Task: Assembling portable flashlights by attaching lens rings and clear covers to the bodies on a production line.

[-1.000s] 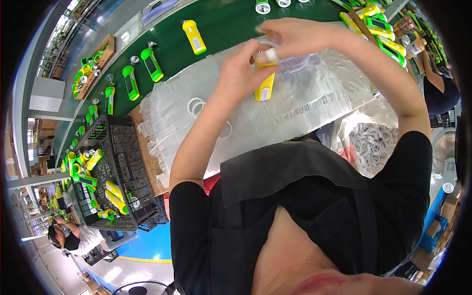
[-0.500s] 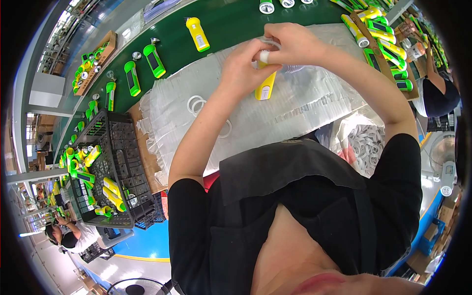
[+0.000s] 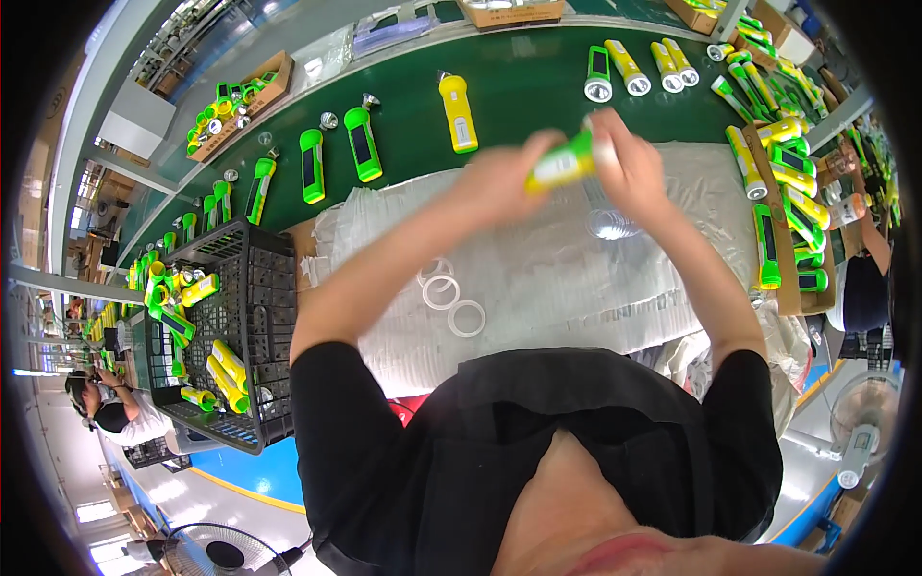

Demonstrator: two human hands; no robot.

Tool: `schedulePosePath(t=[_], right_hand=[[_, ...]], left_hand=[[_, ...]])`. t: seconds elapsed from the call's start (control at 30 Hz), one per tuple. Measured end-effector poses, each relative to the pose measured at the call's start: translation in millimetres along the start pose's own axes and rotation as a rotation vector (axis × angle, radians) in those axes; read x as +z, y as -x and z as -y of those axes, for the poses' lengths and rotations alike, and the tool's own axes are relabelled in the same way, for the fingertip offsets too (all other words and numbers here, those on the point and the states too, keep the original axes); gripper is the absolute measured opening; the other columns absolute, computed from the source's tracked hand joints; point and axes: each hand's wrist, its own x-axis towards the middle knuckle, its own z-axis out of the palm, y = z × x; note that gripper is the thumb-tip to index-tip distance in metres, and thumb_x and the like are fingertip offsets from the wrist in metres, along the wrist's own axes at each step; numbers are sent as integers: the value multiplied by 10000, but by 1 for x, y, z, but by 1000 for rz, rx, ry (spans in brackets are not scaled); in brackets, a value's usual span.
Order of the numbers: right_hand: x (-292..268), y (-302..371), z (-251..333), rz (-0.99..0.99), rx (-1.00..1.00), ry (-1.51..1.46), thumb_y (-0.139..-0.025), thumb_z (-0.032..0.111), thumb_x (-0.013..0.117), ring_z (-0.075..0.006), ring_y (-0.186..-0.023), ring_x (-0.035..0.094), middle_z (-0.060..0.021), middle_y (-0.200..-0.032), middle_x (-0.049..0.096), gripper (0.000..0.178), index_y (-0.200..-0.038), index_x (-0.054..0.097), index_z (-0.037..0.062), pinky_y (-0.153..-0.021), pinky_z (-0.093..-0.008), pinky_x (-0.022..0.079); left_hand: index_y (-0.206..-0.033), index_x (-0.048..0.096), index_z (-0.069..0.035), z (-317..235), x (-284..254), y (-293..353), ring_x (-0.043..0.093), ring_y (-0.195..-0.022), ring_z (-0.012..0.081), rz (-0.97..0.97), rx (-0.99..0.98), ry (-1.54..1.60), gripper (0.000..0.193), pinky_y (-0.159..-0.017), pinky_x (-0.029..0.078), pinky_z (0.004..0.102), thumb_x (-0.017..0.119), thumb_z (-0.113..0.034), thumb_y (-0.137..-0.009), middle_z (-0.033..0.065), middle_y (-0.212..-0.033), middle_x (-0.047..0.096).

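A yellow and green flashlight (image 3: 565,167) is held slantwise above the sheeted work surface, its head end to the right. My left hand (image 3: 507,177), smeared by motion, is closed round its yellow end. My right hand (image 3: 631,165) closes on the head end, where a white band (image 3: 603,152) shows beside the fingers. Just below the hands lies a stack of clear round discs (image 3: 613,226). Several loose white rings (image 3: 451,319) rest on the sheet, nearer to me and to the left.
Along the green conveyor (image 3: 519,58) lie flashlights, including a yellow one (image 3: 459,113). A black crate (image 3: 252,336) holding flashlights stands at left. At right is a cardboard box of flashlights (image 3: 797,206). Co-workers are at both far sides; a fan (image 3: 226,554) stands at lower left.
Both hands have swung the flashlight from pointing toward me to lying crosswise. The right hand has moved down and to the right at the head end. My view has shifted too.
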Motion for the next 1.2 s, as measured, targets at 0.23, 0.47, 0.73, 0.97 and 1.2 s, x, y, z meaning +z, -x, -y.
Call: schedulePosePath(t=[0.23,0.47,0.73,0.97,1.2], right_hand=[[94,-99,-79,-210,340,176,-941,515,486,-363,-774,676,-120,-846,700,432,-1115,542,124,-671,-479,523],[143,-136,-52,80,26,290,-761,434,731,-311,-1106,545,-140,-1196,553,576,-1173,602,52,-925,-423,485],[211,-161,-23,539,421,-13,-694,351,745,-342,-1090,624,-255,-1175,594,879,-1345,360,-97,-878,-388,527],[76,-77,21,424,521,-606,-779,412,750,-210,-866,644,-151,-975,633,719,-1214,425,-58,-758,-348,531],[23,63,65,445,522,-1077,-932,413,616,-157,-829,623,-107,-1028,587,571,-1265,438,-15,-747,-305,514]], left_hand=[[-1382,412,-96,142,-5,-111,612,-1017,357,-303,206,-257,707,-884,483,437,741,-148,-758,164,-1123,631],[-1354,518,-372,259,-54,-121,257,-1450,277,186,-77,-444,844,-1115,333,453,568,153,-695,67,-1539,332],[-996,635,-87,270,-53,-106,479,-1308,303,132,-5,-118,284,-989,471,383,697,31,-745,126,-1404,515],[-1025,607,-19,134,-49,-30,589,-865,92,-78,-111,925,145,-786,491,241,661,-97,-916,27,-981,626],[-1061,671,-100,-11,-4,32,525,-861,263,-249,307,385,325,-749,429,361,484,-354,-986,84,-885,552]])
